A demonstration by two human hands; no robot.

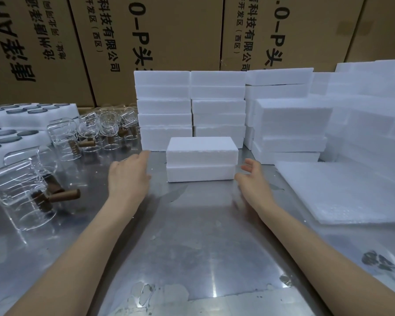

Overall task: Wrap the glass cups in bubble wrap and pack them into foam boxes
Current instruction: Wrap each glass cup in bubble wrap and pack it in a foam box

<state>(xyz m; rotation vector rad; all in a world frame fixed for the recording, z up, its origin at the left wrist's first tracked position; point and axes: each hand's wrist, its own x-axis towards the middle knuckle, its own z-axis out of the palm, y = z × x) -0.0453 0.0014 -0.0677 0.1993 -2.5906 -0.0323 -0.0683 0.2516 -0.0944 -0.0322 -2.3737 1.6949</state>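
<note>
From the head camera, a metal table (192, 236) runs forward to a wall of printed cardboard cartons (164, 42). Against the cartons stand stacks of white foam boxes (217, 110), several columns side by side, with looser foam pieces (363, 115) piled at the right. Sheets of bubble wrap (342, 190) lie flat on the right side of the table. On the left stand and lie clear glass cups (62, 137) with brown handles, the nearest cup (23, 190) resting on its side; behind them are white foam trays (16, 119) with dark round lids set in them.

One closed foam box (201, 159), lid on base, sits alone on the table in front of the stacks, in the middle, with nothing between it and the person. It lies between the two hands. The left hand (128, 176) hovers just beside its left end, fingers relaxed and lightly bent, holding nothing and not touching the box. The right hand (253, 179) is just off the right end, fingers spread apart and empty, fingertips close to the box's corner without clear contact.
</note>
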